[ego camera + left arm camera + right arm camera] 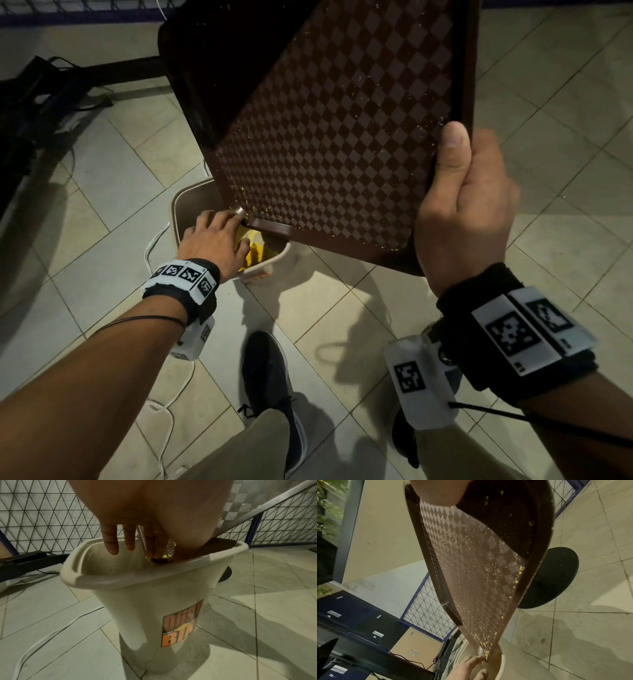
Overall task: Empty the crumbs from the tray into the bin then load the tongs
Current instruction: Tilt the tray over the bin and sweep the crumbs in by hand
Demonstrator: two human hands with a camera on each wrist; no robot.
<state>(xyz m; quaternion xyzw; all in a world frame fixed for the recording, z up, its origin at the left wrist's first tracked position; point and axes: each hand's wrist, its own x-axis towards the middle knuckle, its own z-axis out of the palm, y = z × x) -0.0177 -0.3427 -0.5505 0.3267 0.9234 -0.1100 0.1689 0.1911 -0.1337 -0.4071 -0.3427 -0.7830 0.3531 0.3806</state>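
A brown checkered tray [342, 120] [471, 561] is tilted steeply, its low corner over the beige bin [185, 202] [154, 601]. Yellow crumbs [484, 642] speckle the tray and gather at that corner. My right hand [462, 205] grips the tray's high near corner, thumb on the inner face. My left hand [212, 236] [130, 536] is at the low corner above the bin's mouth, with straight fingers touching the tray's edge. Something yellow [255, 250] lies inside the bin. No tongs are in view.
The bin stands on a tiled floor. A black round stand base [553, 577] sits just behind it. A white cable [51, 635] trails on the floor at left. Wire mesh fencing [42, 513] and dark equipment [34, 102] lie beyond. My shoe [270, 377] is near the bin.
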